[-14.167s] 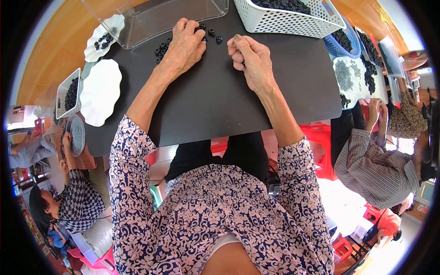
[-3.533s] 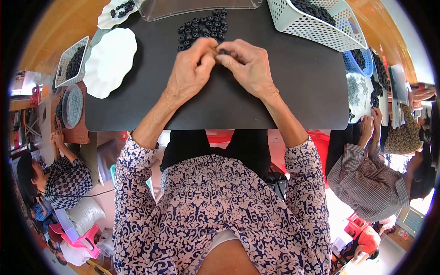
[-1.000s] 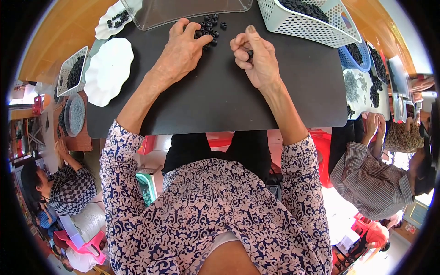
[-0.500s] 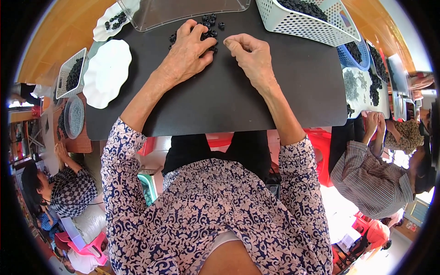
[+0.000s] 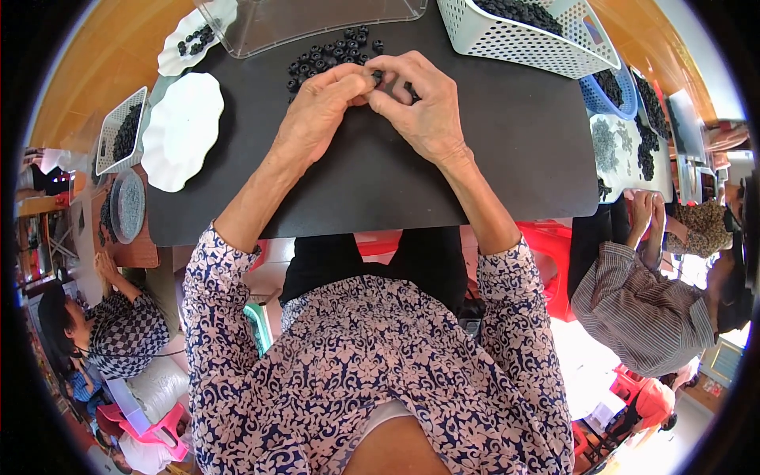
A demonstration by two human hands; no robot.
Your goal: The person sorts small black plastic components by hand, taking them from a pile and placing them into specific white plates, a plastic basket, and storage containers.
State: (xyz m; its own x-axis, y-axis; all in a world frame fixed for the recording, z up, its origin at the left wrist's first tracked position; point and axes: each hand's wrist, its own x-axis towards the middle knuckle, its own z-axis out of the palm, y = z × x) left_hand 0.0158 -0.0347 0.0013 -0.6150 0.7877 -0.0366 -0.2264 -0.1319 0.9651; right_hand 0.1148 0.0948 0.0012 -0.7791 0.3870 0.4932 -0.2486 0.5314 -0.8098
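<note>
Both my hands meet over the far middle of the dark table. My left hand pinches a small round black part between thumb and fingertips. My right hand grips the same part from the other side. Another black piece shows in the curled fingers of my right hand, partly hidden. Just beyond my hands lies a loose pile of small round black parts, some with a visible hole.
A clear plastic tray lies past the pile. White scalloped plates are at the left, beside a white basket of black pieces. A larger white perforated basket and a blue basket stand at the right. Other people sit on both sides.
My left hand has come off the pile and moved right and nearer to me. It now meets my right hand at a black part.
</note>
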